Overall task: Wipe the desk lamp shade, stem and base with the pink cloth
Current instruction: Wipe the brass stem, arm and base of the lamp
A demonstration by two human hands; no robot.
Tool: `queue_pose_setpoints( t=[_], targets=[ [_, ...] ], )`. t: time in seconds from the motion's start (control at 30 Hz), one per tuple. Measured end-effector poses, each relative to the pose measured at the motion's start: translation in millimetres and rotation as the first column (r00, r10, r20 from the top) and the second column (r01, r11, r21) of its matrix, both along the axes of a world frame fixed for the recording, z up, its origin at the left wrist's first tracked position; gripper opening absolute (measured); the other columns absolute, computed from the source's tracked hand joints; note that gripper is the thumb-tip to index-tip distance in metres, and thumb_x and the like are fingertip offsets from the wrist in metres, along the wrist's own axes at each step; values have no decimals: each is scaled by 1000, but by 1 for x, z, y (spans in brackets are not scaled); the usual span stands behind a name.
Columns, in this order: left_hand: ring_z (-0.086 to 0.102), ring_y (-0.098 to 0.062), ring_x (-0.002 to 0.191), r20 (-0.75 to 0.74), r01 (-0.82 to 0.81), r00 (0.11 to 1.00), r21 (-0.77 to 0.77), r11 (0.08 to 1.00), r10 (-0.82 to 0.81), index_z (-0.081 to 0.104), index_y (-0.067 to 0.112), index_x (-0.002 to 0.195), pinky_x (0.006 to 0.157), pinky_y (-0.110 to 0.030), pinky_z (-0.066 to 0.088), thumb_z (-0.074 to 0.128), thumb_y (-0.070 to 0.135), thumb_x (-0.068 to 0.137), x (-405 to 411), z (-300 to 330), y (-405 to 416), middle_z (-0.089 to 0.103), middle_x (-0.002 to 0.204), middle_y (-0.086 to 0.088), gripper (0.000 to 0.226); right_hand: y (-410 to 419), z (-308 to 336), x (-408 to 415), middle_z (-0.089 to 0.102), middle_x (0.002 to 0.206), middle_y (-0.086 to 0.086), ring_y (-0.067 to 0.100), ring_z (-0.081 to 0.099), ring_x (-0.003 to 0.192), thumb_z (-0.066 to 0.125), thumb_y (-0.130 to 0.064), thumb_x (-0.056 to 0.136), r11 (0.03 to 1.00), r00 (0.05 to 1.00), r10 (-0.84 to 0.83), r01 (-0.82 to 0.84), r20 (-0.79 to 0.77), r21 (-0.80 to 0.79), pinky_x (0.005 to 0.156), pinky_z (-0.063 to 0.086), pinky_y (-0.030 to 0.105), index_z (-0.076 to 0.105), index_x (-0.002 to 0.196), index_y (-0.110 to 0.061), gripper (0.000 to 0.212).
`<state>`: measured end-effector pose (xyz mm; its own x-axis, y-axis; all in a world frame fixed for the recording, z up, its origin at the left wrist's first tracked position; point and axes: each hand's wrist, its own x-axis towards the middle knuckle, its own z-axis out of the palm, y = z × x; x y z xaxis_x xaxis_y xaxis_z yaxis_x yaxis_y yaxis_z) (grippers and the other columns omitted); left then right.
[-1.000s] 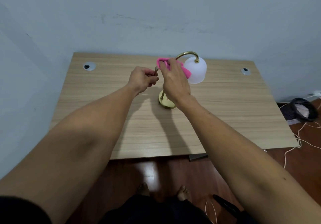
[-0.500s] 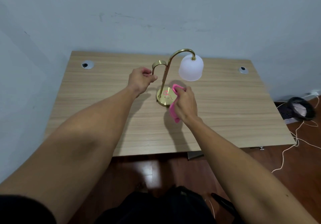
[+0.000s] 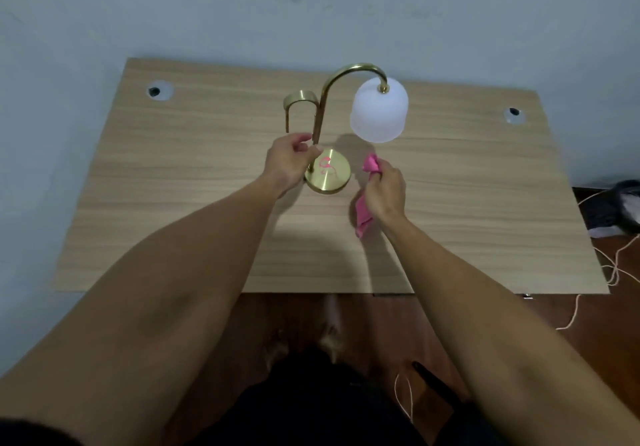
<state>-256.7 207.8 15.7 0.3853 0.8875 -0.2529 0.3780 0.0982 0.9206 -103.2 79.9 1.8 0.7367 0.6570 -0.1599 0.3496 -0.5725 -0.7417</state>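
A brass desk lamp stands mid-desk: a round gold base (image 3: pixel 330 177), a curved stem (image 3: pixel 327 97) with a small hooked handle (image 3: pixel 300 99), and a white frosted shade (image 3: pixel 379 114) hanging at the right. My left hand (image 3: pixel 289 163) pinches the stem low down, just above the base. My right hand (image 3: pixel 384 189) grips the pink cloth (image 3: pixel 363 215) to the right of the base, apart from the lamp. The cloth pokes out above the fingers and hangs below the palm. A pink reflection shows on the base.
The wooden desk (image 3: pixel 173 186) sits against a pale wall and has two cable grommets, one at the left (image 3: pixel 157 91) and one at the right (image 3: pixel 513 113). Dark objects (image 3: pixel 620 206) and loose cords (image 3: pixel 613 272) lie on the floor at the right.
My right hand brought the cloth down from the top of the stem to the base, then off to its right. My left hand slid down from the handle to the stem's foot.
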Motion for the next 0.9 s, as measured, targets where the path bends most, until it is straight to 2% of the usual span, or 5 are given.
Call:
queue_pose_setpoints(
  t=[0.2,0.47,0.63,0.77,0.9],
  targets=[
    [65,-10,71,-6,-71,997,214,974,74,78,19,92,77,-40,59,75,38,86,20,5,-2,74,78,0,19,33,-10,17,69,117,8,30,63,108,39,-7,93,1000,999,-16,15,-50,-27,80,39,29,69,123,-22,44],
    [66,-26,65,-99,32,995,422,906,11,76,10,91,63,-46,53,68,36,93,19,-8,6,72,71,-10,28,69,-22,-10,74,104,2,17,70,92,49,-34,98,993,988,66,-51,-142,104,73,55,29,74,116,-20,34],
    [70,-23,65,-108,53,994,475,878,-1,77,9,93,63,-45,57,65,39,92,19,-12,10,75,74,-7,32,72,-44,-25,71,107,13,32,68,92,31,-31,96,883,851,468,-464,239,-75,73,60,45,68,121,-9,50],
    [71,-22,66,-92,66,995,477,876,-25,78,9,96,64,-45,58,66,38,93,18,-11,11,76,75,-7,32,54,-61,-27,73,112,25,42,73,94,34,-26,91,833,702,518,-544,488,-103,68,62,45,69,122,3,55],
    [67,-22,62,-87,70,996,476,877,-32,79,11,94,62,-43,56,68,39,93,16,-11,13,73,69,-7,30,35,-70,-14,60,144,17,42,56,133,41,-9,98,770,659,628,-602,414,-210,103,51,60,61,140,-7,47]
  ],
)
